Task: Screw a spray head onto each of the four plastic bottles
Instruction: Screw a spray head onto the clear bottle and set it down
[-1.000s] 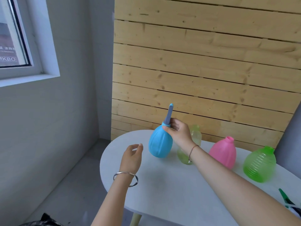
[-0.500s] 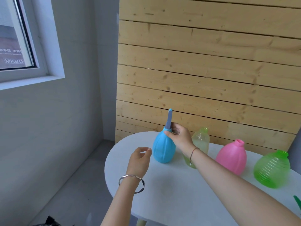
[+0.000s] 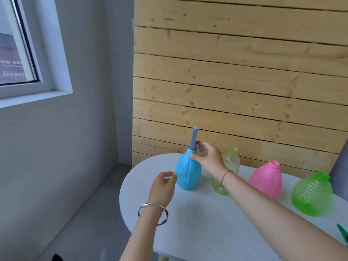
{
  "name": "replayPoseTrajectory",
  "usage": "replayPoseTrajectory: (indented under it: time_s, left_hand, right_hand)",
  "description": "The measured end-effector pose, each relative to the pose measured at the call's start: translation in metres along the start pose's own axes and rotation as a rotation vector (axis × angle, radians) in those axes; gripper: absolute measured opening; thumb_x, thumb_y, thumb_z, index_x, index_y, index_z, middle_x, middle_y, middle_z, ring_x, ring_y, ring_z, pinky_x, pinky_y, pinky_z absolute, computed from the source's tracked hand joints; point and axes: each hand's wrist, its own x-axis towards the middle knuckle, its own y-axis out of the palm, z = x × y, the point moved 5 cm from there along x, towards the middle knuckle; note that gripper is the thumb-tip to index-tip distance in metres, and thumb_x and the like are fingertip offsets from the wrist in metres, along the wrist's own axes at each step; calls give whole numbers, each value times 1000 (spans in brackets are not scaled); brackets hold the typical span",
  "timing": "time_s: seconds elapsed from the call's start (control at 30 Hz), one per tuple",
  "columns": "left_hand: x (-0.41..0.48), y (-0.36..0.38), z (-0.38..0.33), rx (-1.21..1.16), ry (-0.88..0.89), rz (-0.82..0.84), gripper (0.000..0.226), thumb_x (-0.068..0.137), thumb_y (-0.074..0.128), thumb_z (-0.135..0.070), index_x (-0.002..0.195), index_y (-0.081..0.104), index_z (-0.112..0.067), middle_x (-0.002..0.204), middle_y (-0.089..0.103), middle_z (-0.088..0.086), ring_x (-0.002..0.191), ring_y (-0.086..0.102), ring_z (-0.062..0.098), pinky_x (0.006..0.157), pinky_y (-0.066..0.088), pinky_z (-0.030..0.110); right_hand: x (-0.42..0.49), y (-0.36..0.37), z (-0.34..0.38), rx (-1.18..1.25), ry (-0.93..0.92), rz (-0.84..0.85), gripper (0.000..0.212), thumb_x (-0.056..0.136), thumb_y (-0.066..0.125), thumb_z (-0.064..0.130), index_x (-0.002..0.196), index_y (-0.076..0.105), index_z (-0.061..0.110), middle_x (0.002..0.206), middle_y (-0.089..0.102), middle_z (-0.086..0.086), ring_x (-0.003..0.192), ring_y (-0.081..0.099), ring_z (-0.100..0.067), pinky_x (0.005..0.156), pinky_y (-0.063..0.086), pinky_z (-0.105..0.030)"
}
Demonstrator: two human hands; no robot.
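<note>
- The blue bottle (image 3: 188,170) stands upright at the far left end of a white bench (image 3: 188,219). A grey spray head (image 3: 194,138) rises from its neck.
- My right hand (image 3: 209,157) curves around the collar, with thumb and fingertips touching it. I cannot tell whether they pinch.
- My left hand (image 3: 162,187) is relaxed and holds nothing. Its fingertips are just beside the blue bottle's side.
- A clear yellowish bottle (image 3: 230,161), a pink bottle (image 3: 265,180) and a ribbed green bottle (image 3: 310,194) stand to the right, their necks bare.
- To seat this head well, I would brace the body with my left hand and turn only the collar. I would keep the head straight and stop at firm resistance.
</note>
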Motion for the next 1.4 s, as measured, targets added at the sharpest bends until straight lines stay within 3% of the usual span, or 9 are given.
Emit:
replayPoseTrajectory:
  time_s: [0.17, 0.3, 0.47, 0.57, 0.67, 0.87, 1.03, 1.2, 1.4]
  left_hand:
    - [-2, 8, -3, 11, 18, 28, 32, 97, 44, -30, 124, 52, -15, 124, 62, 9, 97, 56, 19, 74, 42, 25]
    - [-6, 15, -6, 11, 29, 48, 33, 98, 43, -31, 124, 52, -14, 122, 62, 8, 97, 57, 20, 78, 42, 28]
    - [-13, 28, -15, -55, 55, 79, 39, 100, 35, -36, 121, 54, -9, 107, 63, 3, 91, 58, 20, 78, 44, 27]
    - [-16, 37, -19, -72, 66, 103, 43, 99, 33, -39, 118, 56, -8, 105, 62, 4, 87, 58, 18, 66, 45, 20]
    - [-20, 47, -23, -62, 89, 126, 41, 97, 37, -43, 113, 57, -11, 108, 64, 4, 85, 59, 15, 72, 45, 25]
    - [-32, 77, -30, -3, 201, 147, 58, 82, 63, -47, 131, 45, -21, 134, 49, -5, 117, 49, 15, 92, 40, 23]
    - [-45, 98, -44, 207, 428, 117, 90, 62, 76, -57, 138, 37, -27, 136, 44, -13, 127, 39, 8, 99, 34, 23]
    - [-60, 125, -49, 389, 583, 178, 85, 55, 73, -67, 129, 40, -38, 119, 54, -21, 111, 50, 2, 91, 44, 24]
    - [-60, 141, -37, 433, 613, 253, 77, 56, 78, -61, 123, 49, -36, 114, 58, -16, 104, 55, 4, 89, 48, 27]
  right_hand:
    - [-13, -43, 15, -170, -207, -220, 37, 75, 74, 10, 109, 63, 18, 109, 62, 6, 104, 57, -14, 91, 49, -31]
    - [-14, -86, 12, -323, -229, -411, 35, 76, 74, 19, 109, 65, 15, 116, 66, -5, 110, 59, -23, 92, 43, -31]
    - [-11, -98, -22, -272, -24, -221, 46, 78, 74, 28, 120, 62, 12, 125, 63, -11, 120, 55, -26, 100, 42, -34]
    - [-18, -100, -26, -226, -37, -179, 36, 80, 72, 24, 114, 65, 13, 121, 65, -11, 116, 58, -26, 101, 43, -37]
    - [-26, -105, -22, -176, -67, -174, 26, 78, 73, 16, 104, 69, 12, 111, 70, -9, 108, 62, -24, 99, 46, -36]
    - [-52, -127, -4, 30, -107, -261, 22, 76, 77, 20, 97, 71, 17, 94, 70, 5, 91, 63, -1, 77, 45, -2]
    - [-83, -147, -1, 199, -53, -275, 16, 73, 78, 24, 89, 73, 24, 89, 72, 8, 77, 66, 6, 71, 50, -7]
    - [-112, -171, -22, 292, 21, -293, 11, 73, 78, 25, 83, 73, 28, 86, 73, 9, 71, 64, 10, 62, 48, -6]
    - [-138, -194, -60, 262, 115, -103, 24, 79, 71, 17, 103, 70, 16, 104, 74, -5, 95, 68, -10, 85, 52, -18]
